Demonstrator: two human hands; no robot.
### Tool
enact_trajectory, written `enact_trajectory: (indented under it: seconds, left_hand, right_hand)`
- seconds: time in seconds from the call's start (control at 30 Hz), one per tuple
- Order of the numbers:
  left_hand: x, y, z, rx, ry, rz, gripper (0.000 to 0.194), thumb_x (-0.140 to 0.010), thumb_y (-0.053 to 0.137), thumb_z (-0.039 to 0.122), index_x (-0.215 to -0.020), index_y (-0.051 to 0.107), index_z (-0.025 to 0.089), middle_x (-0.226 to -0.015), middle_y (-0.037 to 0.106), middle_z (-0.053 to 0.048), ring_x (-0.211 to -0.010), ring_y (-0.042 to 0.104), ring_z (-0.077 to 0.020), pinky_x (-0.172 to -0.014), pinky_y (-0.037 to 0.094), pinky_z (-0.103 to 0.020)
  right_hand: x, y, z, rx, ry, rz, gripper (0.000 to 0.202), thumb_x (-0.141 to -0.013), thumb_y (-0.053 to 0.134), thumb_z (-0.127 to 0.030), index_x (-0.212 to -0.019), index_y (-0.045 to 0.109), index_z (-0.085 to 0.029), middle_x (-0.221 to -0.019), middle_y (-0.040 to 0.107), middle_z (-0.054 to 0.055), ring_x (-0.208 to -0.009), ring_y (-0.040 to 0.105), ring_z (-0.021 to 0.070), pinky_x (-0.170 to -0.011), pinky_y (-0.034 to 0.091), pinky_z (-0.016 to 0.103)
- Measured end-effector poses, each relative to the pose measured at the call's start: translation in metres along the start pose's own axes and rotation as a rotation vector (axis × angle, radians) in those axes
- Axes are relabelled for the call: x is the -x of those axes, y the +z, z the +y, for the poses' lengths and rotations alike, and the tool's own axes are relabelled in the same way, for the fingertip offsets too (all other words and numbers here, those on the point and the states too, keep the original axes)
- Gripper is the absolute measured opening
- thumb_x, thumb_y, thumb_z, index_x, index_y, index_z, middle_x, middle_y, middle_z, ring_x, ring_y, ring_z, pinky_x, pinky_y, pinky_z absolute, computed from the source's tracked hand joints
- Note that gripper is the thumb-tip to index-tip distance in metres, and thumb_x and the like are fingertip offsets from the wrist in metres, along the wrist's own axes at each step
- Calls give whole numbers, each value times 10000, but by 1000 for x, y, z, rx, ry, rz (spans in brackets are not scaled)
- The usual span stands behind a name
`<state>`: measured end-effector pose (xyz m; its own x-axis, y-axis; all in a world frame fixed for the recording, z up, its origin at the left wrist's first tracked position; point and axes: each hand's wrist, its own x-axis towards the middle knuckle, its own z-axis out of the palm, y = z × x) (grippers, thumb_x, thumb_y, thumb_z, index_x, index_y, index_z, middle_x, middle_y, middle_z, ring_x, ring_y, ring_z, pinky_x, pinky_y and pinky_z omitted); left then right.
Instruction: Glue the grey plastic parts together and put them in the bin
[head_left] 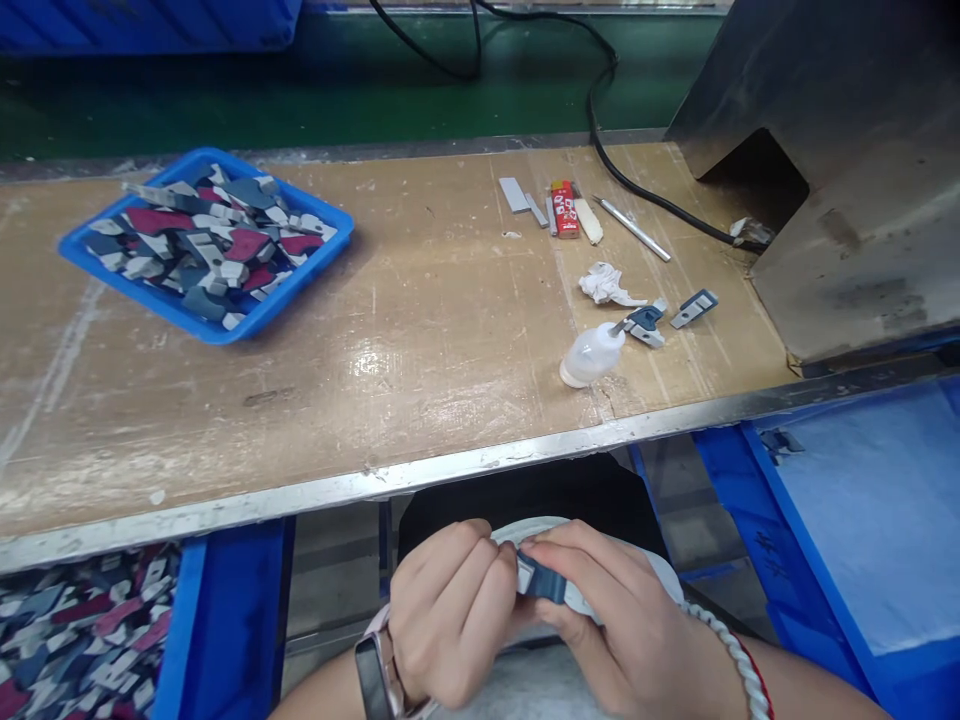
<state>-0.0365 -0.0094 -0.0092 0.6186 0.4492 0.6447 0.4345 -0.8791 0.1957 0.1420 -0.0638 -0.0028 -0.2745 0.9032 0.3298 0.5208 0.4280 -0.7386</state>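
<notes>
Blue-grey piece clear of the tabletop, pinched between right fingers and thumb | left fingers curled against its pale end, grip hidden; likely bracing it | both wrists angled inward, left knuckles up | bottle near the front edge, probably for easy reach.
</notes>
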Motion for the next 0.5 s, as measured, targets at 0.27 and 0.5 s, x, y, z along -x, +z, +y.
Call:
enact_trajectory:
  seconds: [0.27, 0.5]
  left_hand:
    - [10, 13, -5, 15, -52, 40, 347, -1040, 488, 306, -781, 611, 111, -569, 603, -60, -594, 625, -188, -572, 558, -294]
    - [20, 17, -3, 17, -107, 21, 352, -1019, 528, 320, -767, 626, 94, -590, 594, -73, -609, 596, -211, -558, 501, -321]
  right_hand:
    - [4, 7, 7, -106, 40, -74, 289, -1032, 431, -188, -1242, 561, -39, -1039, 681, 185, -915, 679, 252, -790, 633, 378]
    - [9, 10, 14, -190, 130, -119, 286, -1028, 480, -210, -1279, 556, -97, -1103, 663, 157, -964, 669, 241, -828, 618, 397]
